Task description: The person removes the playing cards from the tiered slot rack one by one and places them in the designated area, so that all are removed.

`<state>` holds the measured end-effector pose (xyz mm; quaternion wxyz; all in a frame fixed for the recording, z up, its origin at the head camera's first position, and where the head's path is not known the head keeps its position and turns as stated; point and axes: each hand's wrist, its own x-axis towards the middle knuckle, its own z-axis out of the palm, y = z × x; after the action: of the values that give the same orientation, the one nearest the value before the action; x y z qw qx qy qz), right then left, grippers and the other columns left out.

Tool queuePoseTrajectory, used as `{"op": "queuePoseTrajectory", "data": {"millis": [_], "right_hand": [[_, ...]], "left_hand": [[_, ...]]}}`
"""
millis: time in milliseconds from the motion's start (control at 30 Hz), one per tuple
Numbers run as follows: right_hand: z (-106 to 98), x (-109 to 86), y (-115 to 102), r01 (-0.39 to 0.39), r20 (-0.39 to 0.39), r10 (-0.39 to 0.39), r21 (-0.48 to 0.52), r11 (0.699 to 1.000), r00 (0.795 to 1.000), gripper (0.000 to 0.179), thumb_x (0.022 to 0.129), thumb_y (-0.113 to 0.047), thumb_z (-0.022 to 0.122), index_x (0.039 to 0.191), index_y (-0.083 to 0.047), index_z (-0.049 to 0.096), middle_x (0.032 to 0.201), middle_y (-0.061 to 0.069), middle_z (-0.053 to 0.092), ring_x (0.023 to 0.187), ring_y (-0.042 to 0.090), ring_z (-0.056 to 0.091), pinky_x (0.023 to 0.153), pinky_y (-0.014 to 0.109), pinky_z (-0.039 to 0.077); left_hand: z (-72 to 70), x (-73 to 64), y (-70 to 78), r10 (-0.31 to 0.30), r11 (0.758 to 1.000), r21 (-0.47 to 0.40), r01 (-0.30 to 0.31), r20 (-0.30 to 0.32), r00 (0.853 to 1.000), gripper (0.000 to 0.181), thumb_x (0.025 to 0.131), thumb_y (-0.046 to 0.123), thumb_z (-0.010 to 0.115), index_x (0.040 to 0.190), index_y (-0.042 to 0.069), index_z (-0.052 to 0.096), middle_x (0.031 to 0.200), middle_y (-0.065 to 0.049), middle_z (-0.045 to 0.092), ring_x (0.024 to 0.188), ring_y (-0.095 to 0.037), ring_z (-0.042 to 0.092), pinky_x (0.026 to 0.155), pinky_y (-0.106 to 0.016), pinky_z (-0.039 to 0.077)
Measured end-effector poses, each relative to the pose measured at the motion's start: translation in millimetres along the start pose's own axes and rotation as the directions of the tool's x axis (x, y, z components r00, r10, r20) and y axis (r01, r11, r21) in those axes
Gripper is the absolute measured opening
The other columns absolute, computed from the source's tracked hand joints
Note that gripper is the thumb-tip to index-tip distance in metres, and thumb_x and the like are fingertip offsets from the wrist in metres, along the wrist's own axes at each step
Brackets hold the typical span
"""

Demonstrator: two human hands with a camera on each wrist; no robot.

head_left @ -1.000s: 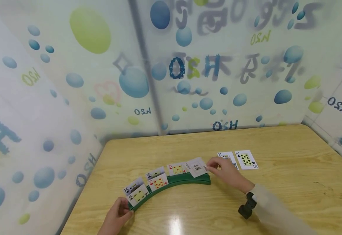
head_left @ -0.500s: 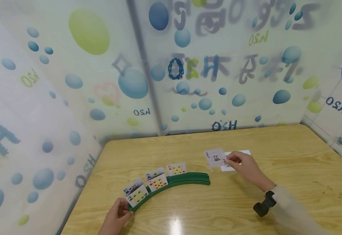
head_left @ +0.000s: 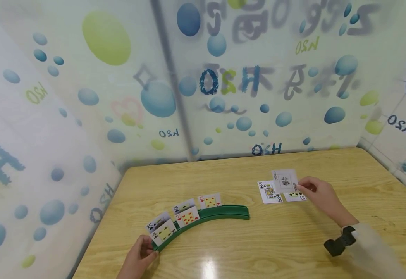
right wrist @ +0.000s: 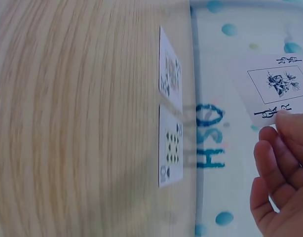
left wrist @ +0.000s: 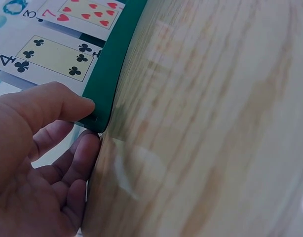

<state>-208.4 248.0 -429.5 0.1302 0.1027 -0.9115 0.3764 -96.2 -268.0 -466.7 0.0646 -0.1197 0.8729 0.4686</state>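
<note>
My right hand point(head_left: 323, 197) pinches a black-and-white joker card point(right wrist: 277, 86) by one corner between thumb and fingers. In the head view the joker overlaps the king of clubs point(head_left: 268, 195) and the ten of spades point(head_left: 295, 197), which lie face up on the table. At the near left, my left hand point(left wrist: 40, 148) grips the end of a curved green card holder point(head_left: 224, 212), thumb on top. Standing in the holder are a four of clubs point(left wrist: 55, 59), a seven of hearts point(head_left: 188, 217), a king point(head_left: 158, 221), a three point(head_left: 183, 205) and a five of diamonds point(head_left: 210, 200).
The holder's right-hand stretch carries no cards. A wooden table point(head_left: 231, 248) reaches back to a wall point(head_left: 224, 128) printed with blue and green bubbles. Another wall point(head_left: 67, 155) stands close on the left. A dark wrist device point(head_left: 340, 242) sits on the right wrist.
My right hand has carried the joker away from the holder's right end, rightward to the two cards on the table. The left hand has stayed on the holder.
</note>
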Motion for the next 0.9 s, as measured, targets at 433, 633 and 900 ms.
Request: {"op": "queuePoseTrajectory", "data": {"millis": [433,633,900], "right_hand": [[-30.1,-1.7,37.3,-0.011,-0.030,0.010,-0.014,1.000,0.999,0.015,0.091,-0.011,0.056,0.093,0.003,0.057,0.077,0.010,0.061,0.062,0.007,0.051,0.049,0.024,0.039],[-37.2,3.3,50.3,-0.033,0.001,0.033,-0.063,0.997,0.999,0.013,0.091,-0.008,0.054,0.091,0.005,0.056,0.077,0.010,0.059,0.062,0.007,0.050,0.051,0.024,0.039],[-43.6,7.9,68.2,-0.091,0.066,0.097,-0.094,0.991,0.993,0.018,0.092,-0.010,0.053,0.093,0.008,0.055,0.078,0.011,0.058,0.065,0.011,0.048,0.052,0.025,0.039]], "left_hand": [[-0.5,-2.6,1.1,0.010,1.000,0.006,-0.010,-0.002,1.000,0.032,0.080,0.003,0.066,0.103,-0.001,0.045,0.095,-0.009,0.054,0.082,-0.018,0.052,0.073,-0.035,0.045],[0.5,-5.4,2.6,0.041,0.999,0.011,-0.041,-0.023,0.999,0.032,0.079,0.003,0.067,0.103,0.000,0.046,0.094,-0.009,0.055,0.082,-0.018,0.053,0.072,-0.032,0.045],[1.1,-7.9,3.2,0.072,0.997,-0.013,-0.072,-0.038,0.997,0.030,0.077,-0.002,0.065,0.100,-0.001,0.046,0.092,-0.009,0.054,0.081,-0.018,0.053,0.071,-0.027,0.045]]}}
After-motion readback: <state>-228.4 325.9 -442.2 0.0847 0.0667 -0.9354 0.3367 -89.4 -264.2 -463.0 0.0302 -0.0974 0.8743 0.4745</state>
